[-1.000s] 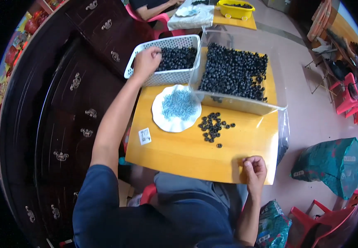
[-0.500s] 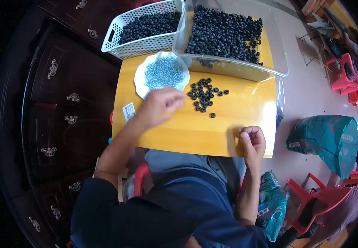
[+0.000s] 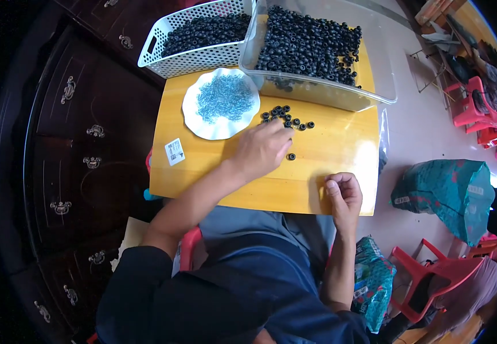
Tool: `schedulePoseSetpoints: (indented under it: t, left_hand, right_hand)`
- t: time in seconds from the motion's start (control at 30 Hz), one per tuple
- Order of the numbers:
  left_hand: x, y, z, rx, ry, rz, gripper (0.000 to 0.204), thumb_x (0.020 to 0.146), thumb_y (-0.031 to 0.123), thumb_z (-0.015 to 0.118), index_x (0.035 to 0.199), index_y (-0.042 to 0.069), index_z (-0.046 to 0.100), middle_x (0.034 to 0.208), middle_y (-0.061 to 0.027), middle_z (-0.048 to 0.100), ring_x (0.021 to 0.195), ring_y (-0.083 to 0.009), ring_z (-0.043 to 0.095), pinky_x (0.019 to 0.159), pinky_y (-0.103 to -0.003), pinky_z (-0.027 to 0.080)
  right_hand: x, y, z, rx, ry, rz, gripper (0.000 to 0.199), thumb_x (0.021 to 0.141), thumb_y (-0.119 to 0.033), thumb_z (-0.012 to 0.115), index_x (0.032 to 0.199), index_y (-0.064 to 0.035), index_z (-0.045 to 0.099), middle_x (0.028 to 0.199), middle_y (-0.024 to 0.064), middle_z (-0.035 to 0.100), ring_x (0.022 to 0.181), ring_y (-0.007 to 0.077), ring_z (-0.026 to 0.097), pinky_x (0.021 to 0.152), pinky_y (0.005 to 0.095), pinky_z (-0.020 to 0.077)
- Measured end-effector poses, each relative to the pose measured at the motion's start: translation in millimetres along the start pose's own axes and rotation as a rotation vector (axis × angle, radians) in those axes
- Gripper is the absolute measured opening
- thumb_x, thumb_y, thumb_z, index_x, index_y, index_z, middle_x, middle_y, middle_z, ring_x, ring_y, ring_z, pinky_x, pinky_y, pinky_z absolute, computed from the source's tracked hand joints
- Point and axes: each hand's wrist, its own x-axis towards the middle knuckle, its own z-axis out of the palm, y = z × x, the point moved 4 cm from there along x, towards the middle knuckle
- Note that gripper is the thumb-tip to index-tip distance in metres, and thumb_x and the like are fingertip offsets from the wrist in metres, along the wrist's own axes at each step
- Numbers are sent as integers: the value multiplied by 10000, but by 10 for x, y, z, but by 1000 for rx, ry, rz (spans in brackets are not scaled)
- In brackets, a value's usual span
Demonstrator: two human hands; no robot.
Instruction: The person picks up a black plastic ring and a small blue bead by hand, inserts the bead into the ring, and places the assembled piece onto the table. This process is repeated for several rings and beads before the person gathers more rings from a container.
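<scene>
Basket [image 3: 171,60] & bin [image 3: 328,94]: black rings [image 3: 308,43]

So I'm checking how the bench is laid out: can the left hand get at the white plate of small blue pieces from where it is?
Probably yes: the left hand rests just beside the white plate, with only bare yellow tabletop between them.

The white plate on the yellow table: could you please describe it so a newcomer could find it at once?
Start at the yellow table. Near its far left corner, in front of the white basket of black rings, lies the white plate, just beyond the left hand. It is the only round, wavy-edged dish, and it alone holds small blue pieces rather than black rings.
</scene>
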Motion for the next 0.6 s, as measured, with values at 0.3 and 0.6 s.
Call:
schedulePoseSetpoints:
  t: [0.3,0.6]
  left_hand:
    - [323,-110,260,126,-18,26,94,811,146,682,837,56,674,845,-102,602,770,-300,651,651,-429,529]
    - [344,-134,286,194,-55,17,81,801,107,666,784,28,667,855,-125,616,810,-300,662,688,-439,550]
  right_hand:
    - [10,-24,15,-23,18,-3,86,954,-63,653,994,-18,592,855,-37,582,743,31,522,679,179,429]
    - [0,-44,49,1,17,3,82,955,-65,653,991,-16,597,850,-42,584,732,25,521,663,174,428]
